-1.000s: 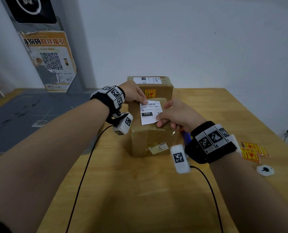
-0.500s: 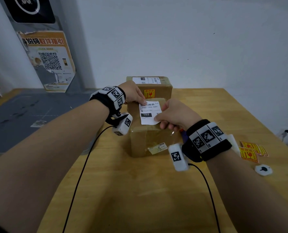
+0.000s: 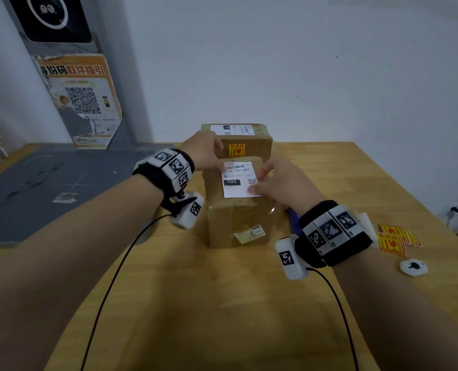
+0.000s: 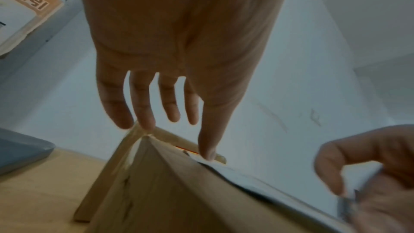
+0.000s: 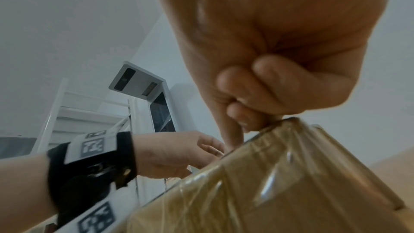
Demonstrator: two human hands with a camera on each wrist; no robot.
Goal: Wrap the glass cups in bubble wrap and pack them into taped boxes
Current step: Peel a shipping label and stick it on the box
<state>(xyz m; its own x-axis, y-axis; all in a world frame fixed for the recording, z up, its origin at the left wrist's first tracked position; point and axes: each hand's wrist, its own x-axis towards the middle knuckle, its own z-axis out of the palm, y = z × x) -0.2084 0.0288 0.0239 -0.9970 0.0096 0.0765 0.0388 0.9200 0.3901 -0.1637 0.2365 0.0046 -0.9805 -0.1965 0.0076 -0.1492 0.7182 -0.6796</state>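
On the wooden bench (image 3: pixel 329 167) stands a taped box (image 3: pixel 242 223). Left hand (image 3: pixel 205 153), fingers straight, presses its white label (image 3: pixel 238 180); right hand (image 3: pixel 284 187) pinches the label's near corner

Tape-wrapped brown cardboard box (image 3: pixel 238 220) on light wooden table (image 3: pixel 195 303), white paper shipping label (image 3: pixel 239 180) on its top, second taped brown cardboard box (image 3: pixel 249 139) just behind, yellow-and-red rectangular stickers (image 3: pixel 395 238) to the right.

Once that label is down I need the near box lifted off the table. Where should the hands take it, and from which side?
Grip the near box by its left and right side walls, one hand coming in from each side. It stands upright and those walls are bare, while the shipping label covers the top and the far box sits close behind. The glossy tape may be slippery, so squeeze firmly.
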